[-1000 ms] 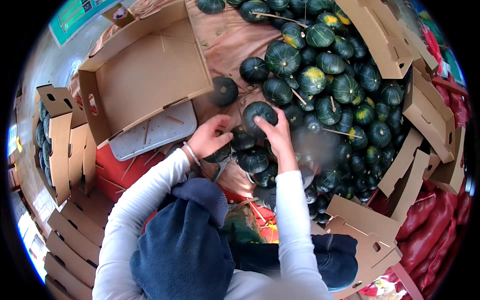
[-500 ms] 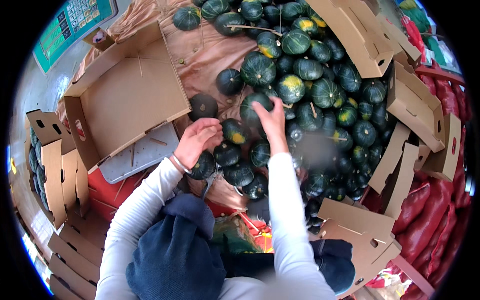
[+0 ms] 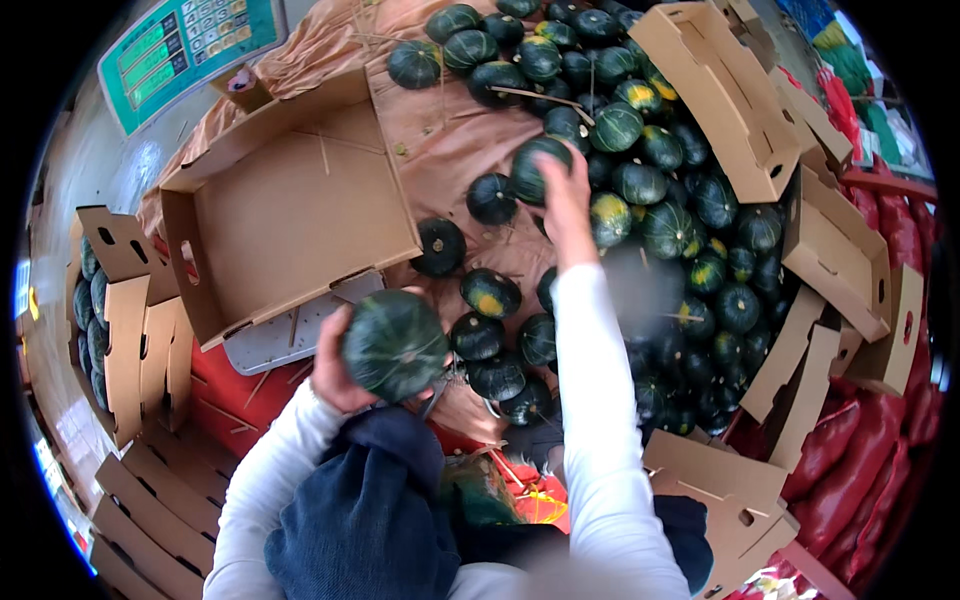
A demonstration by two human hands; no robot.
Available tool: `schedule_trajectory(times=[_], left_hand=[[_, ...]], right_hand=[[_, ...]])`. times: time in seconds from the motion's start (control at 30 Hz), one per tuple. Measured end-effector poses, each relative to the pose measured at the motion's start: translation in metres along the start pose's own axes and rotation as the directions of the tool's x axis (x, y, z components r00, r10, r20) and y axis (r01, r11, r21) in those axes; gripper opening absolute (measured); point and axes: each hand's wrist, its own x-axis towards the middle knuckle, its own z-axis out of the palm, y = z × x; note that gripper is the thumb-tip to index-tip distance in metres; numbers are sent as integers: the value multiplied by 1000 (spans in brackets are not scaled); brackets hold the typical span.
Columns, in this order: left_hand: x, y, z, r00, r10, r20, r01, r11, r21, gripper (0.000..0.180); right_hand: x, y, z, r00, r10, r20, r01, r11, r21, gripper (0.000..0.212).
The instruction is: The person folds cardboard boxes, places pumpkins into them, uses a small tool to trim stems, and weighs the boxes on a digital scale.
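Observation:
My left hand (image 3: 333, 368) is closed around the side of a large dark green kabocha squash (image 3: 395, 345), lifted in front of my body. Farther out, my right hand (image 3: 568, 205) grips another dark green kabocha squash (image 3: 530, 172) at the near edge of the pile; part of its fingers is hidden behind it. Between my arms lie several smaller squashes, one with a yellow patch (image 3: 490, 293). A single squash (image 3: 438, 247) rests on the tan cloth beside an open cardboard tray (image 3: 280, 220), which stands partly over a grey platform (image 3: 280, 338).
A big heap of squashes (image 3: 665, 230) covers the cloth on the right. Cardboard trays (image 3: 720, 100) stand round its far and right sides, with red net sacks (image 3: 835, 500) beyond. At left are a filled carton (image 3: 125, 330) and a green scale display (image 3: 195, 55).
My left hand, bare before, now holds the large squash. My right hand has let go of that squash, moved farther out and taken hold of another. The whole view has shifted slightly.

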Motion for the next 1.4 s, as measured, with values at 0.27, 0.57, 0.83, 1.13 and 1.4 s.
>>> schedule_trajectory(times=[0.27,0.57,0.83,1.13,1.4], left_hand=[[-88,129,21,680,726,-101,-192,309,931,78],[-23,258,-88,471,784,405,738,-601,307,85],[-57,77,-18,875,446,188,-15,-363,932,31],[37,-46,-103,988,-13,-153,78,-815,575,96],[-23,-8,-71,983,-80,-166,156,841,519,78]], right_hand=[[-113,-38,65,938,145,314,-205,964,168,55],[-19,57,297,878,-76,473,344,787,-513,73],[-114,-14,52,862,-123,492,440,661,-608,23],[-192,92,-15,860,89,502,501,35,-865,77],[-156,58,-38,775,601,195,-614,789,7,57]])
